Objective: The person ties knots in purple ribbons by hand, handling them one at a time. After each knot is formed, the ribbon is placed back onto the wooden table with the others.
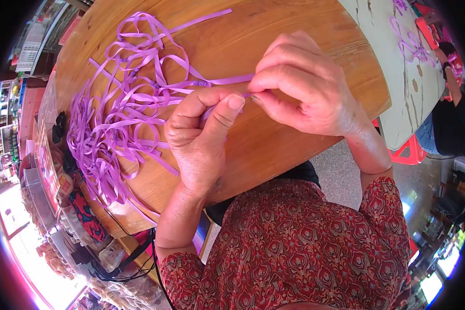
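Over the wooden table my two hands meet at a purple ribbon (227,80). My left hand (201,129) is closed, thumb against bent fingers, with part of the ribbon in its grip. Thumb and forefinger of my right hand (305,85) pinch the ribbon just beside the left thumb tip. From there a strip runs left toward a small dark purple knot or wrap. The fingers hide how the ribbon lies between them. Left of my hands spreads a tangled heap of purple ribbons (119,137), with several small dark purple knots or wraps along the strips.
The wooden table (294,144) carries the heap. At the right stands a pale, stained table (398,103) with more purple ribbon (413,46), and another person's arm (453,85) reaches there. A red stool (409,152) is below it. Bags and cables (134,253) crowd the lower left.
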Available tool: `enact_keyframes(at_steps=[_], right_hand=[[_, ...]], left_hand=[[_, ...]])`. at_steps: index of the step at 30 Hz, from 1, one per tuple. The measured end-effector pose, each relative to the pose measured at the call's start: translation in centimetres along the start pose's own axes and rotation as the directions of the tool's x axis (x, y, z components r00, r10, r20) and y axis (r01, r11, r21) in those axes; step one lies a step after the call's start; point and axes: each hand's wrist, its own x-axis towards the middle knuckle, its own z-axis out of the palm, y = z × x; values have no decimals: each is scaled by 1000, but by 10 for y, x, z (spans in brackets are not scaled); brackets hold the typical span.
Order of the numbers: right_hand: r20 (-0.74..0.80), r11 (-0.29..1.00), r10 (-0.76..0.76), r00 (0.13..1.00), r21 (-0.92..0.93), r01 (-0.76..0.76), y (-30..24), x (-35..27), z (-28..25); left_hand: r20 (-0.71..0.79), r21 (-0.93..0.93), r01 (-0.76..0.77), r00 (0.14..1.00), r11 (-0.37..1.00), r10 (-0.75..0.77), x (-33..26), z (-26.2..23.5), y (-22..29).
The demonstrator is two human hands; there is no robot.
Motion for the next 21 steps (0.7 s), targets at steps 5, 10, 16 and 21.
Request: enact_keyframes(at_steps=[5,10,16,21], right_hand=[[5,999,42,999,-31,-42,3,-5,-13],[-31,991,116,993,71,-114,8,-10,-25],[-27,990,99,995,100,-96,11,-9,-20],[30,997,52,998,59,-54,11,-11,-12]], left_hand=[[-7,47,18,1000,999,-17,3,-5,0],[-54,-51,0,999,999,-3,5,-7,0],[-19,-20,27,999,999,-27,3,-1,-4],[6,-3,72,997,997,-72,1,-3,-4]])
